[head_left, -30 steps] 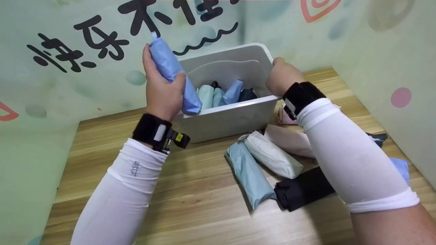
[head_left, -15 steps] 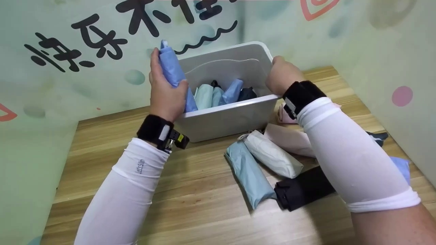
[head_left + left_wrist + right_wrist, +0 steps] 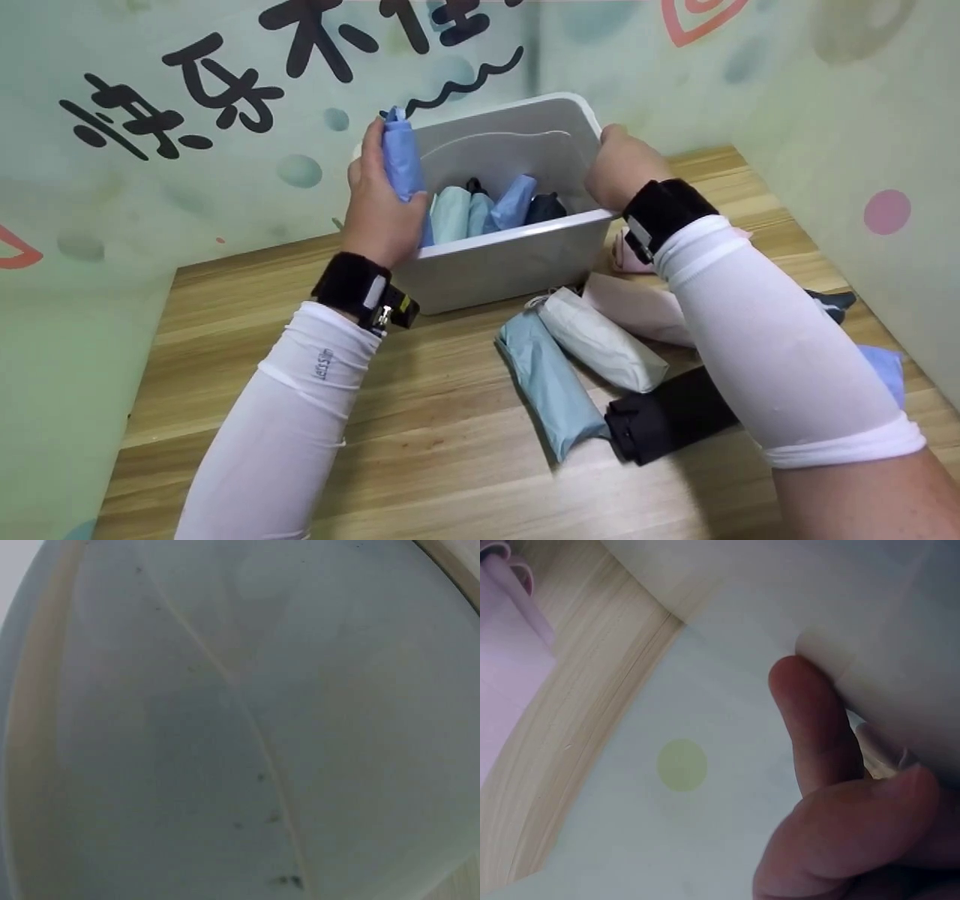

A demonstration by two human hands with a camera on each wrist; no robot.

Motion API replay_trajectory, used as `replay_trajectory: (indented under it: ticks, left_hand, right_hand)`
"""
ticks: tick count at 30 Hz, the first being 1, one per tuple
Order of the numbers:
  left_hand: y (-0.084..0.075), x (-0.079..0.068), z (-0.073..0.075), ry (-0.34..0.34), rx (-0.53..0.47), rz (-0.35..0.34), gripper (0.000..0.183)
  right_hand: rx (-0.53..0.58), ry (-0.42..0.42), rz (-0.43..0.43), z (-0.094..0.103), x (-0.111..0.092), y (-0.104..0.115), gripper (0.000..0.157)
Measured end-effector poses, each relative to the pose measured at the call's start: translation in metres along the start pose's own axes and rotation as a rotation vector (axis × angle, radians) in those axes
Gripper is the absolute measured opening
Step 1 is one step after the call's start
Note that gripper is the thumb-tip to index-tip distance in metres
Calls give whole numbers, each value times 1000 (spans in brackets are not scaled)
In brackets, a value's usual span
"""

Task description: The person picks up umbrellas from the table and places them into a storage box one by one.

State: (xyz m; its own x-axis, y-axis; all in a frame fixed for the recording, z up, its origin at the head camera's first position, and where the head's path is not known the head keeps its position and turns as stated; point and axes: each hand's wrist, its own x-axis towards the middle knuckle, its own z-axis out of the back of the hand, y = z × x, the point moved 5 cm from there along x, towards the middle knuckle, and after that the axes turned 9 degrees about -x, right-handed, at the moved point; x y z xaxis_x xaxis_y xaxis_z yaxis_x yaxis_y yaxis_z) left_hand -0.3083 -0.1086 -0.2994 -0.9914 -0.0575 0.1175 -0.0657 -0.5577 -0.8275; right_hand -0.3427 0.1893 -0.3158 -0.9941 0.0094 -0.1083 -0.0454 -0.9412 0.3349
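Observation:
My left hand [image 3: 384, 202] grips a folded blue umbrella [image 3: 403, 157] at the left end of a grey plastic bin [image 3: 502, 266]. The umbrella stands nearly upright, its lower end hidden behind the bin's front rim. My right hand [image 3: 626, 169] holds the bin's right rim; the right wrist view shows its fingers [image 3: 810, 720] against the bin wall. Inside the bin lie a mint umbrella [image 3: 451, 214], a teal one [image 3: 480, 214], another blue one [image 3: 514, 202] and a dark one [image 3: 546, 208]. Only the bin's outer wall [image 3: 225, 727] fills the left wrist view.
On the wooden table [image 3: 420, 420] in front of the bin lie a teal umbrella [image 3: 551, 382], a white one [image 3: 600, 337], a beige-pink one [image 3: 637, 307] and a black one [image 3: 675, 416]. More umbrellas are partly behind my right arm. Printed walls [image 3: 225, 187] enclose the table.
My left hand has moved right and slightly down with the blue umbrella, which has turned more upright and sunk lower into the bin. My right hand stays on the rim.

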Motion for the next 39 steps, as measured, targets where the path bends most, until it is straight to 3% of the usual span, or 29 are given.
replay_trajectory:
  ticks: [14,39]
  left_hand:
    - [-1,2,-6,49,107,-11,98]
    - [-1,4,-9,98,179,-7,97]
  right_hand:
    - [3,1,1,1,-2,0,60]
    - [-34,8,7,2,-1,2,61]
